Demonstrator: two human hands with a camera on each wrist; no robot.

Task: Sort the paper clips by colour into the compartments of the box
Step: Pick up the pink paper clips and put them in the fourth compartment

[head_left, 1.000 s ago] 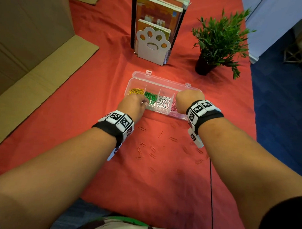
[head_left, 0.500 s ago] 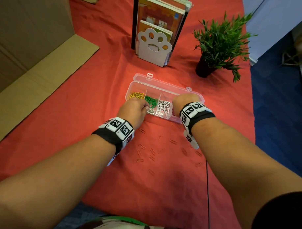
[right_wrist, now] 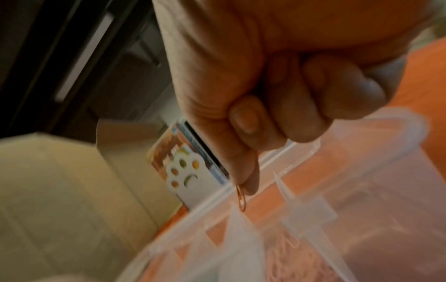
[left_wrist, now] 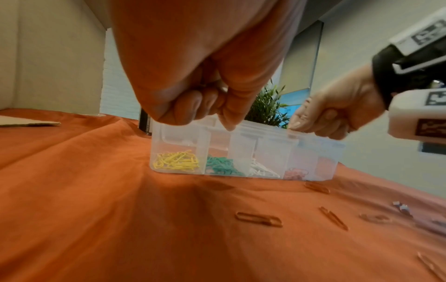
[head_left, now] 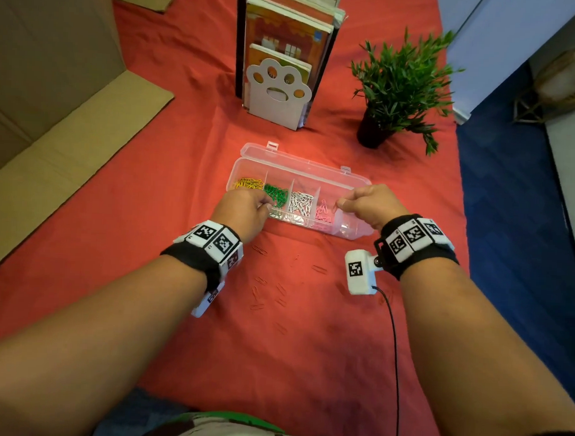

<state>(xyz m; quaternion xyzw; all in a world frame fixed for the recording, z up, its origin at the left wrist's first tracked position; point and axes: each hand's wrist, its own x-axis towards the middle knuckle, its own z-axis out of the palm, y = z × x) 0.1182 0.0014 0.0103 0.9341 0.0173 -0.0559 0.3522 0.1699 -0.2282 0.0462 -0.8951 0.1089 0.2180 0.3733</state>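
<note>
A clear compartment box [head_left: 281,172] lies open on the red cloth. Left to right it holds yellow clips [head_left: 248,184], green clips [head_left: 277,194], white clips [head_left: 301,203] and pink clips [head_left: 324,212]. My right hand [head_left: 342,203] hovers over the right end of the box. Its thumb and forefinger pinch a red paper clip [right_wrist: 241,198] that hangs over the divider. My left hand [head_left: 267,205] is curled at the box's near rim by the green compartment, thumb tip [left_wrist: 229,124] pointing down onto the rim. Nothing shows inside it. Several red clips [head_left: 319,269] lie loose on the cloth.
A paw-shaped bookend with books [head_left: 277,90] stands behind the box, and a potted plant [head_left: 398,88] at the back right. Cardboard [head_left: 54,128] covers the left side. A black cable [head_left: 394,335] runs down from my right wrist. The table drops off at the right.
My right hand has turned at the wrist and shifted slightly right over the box's right end. My left hand has stayed at the box's near rim.
</note>
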